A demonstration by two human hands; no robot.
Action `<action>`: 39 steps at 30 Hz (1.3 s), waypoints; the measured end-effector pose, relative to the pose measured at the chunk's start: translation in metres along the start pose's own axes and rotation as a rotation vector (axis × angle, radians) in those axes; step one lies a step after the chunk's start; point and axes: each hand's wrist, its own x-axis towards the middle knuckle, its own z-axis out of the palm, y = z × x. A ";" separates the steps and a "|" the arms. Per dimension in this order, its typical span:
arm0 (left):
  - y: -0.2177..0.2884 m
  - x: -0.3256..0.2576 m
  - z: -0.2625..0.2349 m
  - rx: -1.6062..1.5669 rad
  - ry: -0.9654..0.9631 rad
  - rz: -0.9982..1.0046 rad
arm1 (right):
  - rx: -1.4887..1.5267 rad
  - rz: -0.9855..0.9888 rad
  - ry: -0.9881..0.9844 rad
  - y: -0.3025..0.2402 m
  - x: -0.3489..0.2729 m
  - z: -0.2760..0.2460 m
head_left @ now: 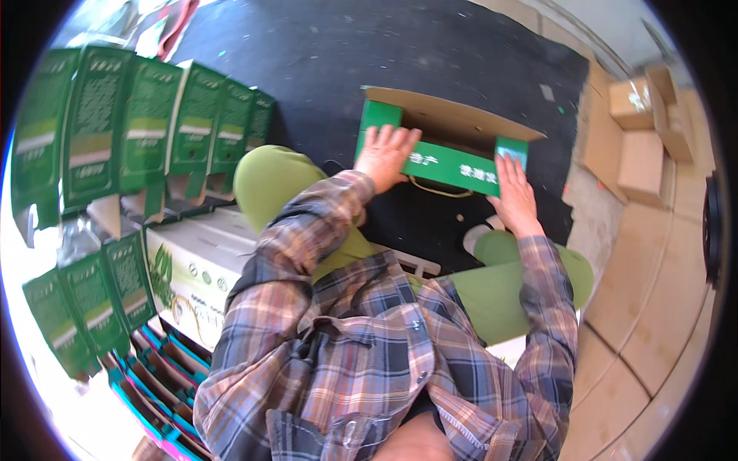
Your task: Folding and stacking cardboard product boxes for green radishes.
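In front of me is a long green carton [450, 163] with white print and a thin cord handle [440, 189] on its near side. Its top is open, and the brown inner lid panel stands up at the back. My left hand [387, 157] grips the near wall by the left end, with its fingers over the upper edge. At the right end, my right hand [515, 196] holds the corner, its fingers lying over the small end flap [510, 149]. The bottom of the carton's inside is hidden.
Several green cartons [96, 127] stand in a row at the left. Below them sit a white printed box [204, 261] and several teal-edged cartons [157, 376]. Brown cardboard boxes [644, 165] are at the right. A black mat [307, 54] covers the floor.
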 end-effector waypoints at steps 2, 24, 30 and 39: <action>0.002 -0.001 0.003 -0.065 0.012 0.032 | 0.015 0.000 0.007 -0.001 -0.002 0.003; -0.029 0.000 -0.083 -0.436 0.504 -0.420 | 0.824 0.090 0.674 0.038 -0.006 -0.071; -0.061 -0.030 -0.174 -1.319 0.778 -0.496 | 0.866 0.059 0.456 0.030 0.006 -0.066; -0.032 -0.246 -0.279 -1.835 0.937 -0.140 | 0.776 -0.042 0.278 0.009 0.017 -0.072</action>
